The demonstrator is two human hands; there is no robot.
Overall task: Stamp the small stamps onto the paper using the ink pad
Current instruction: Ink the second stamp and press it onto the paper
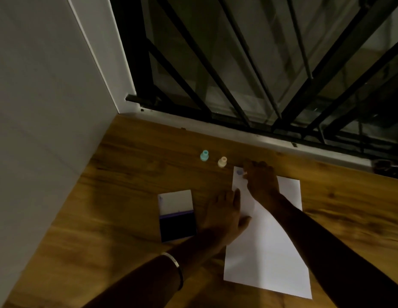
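A white paper sheet (269, 247) lies on the wooden table, with one faint bluish print (239, 172) near its far left corner. My right hand (261, 180) rests at that corner, fingers curled around a small pinkish stamp (245, 173) just right of the print. My left hand (224, 215) lies flat with fingers apart on the paper's left edge. The open ink pad (177, 226), dark with a white lid, sits left of my left hand. A teal stamp (204, 155) and a beige stamp (222, 162) stand upright beyond the paper.
The wooden table (126, 196) meets a white wall (44, 130) on the left and a window sill with black metal bars (249, 85) at the back. A dark small object (382, 165) sits on the sill at far right.
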